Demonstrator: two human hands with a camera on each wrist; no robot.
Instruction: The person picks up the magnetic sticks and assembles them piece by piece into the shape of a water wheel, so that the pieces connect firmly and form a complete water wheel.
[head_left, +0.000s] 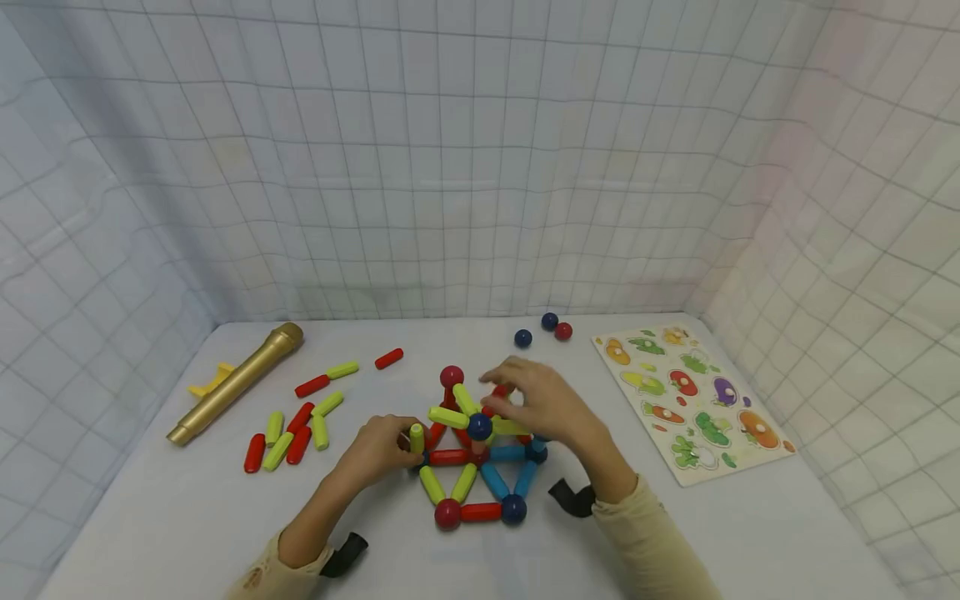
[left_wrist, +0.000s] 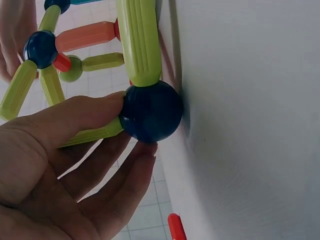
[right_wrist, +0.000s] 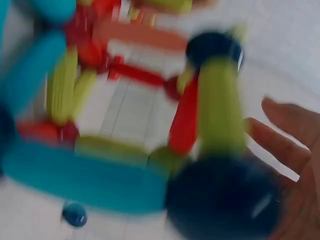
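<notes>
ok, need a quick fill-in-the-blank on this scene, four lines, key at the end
1. The ball that the left hand pinches is coloured ____.
2. In the head view, the golden microphone lies to the ____ of the rod structure.
3. Of the three loose spheres beyond it, two are dark blue and one is ____.
4. The vegetable board lies on the head view's ____ side.

Missing words: dark blue; left; red; right.

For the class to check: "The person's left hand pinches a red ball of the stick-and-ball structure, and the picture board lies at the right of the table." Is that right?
Not quite: the colour is wrong. The left hand pinches a dark blue ball, as the left wrist view shows. The rest stands: the picture board lies at the right.
</notes>
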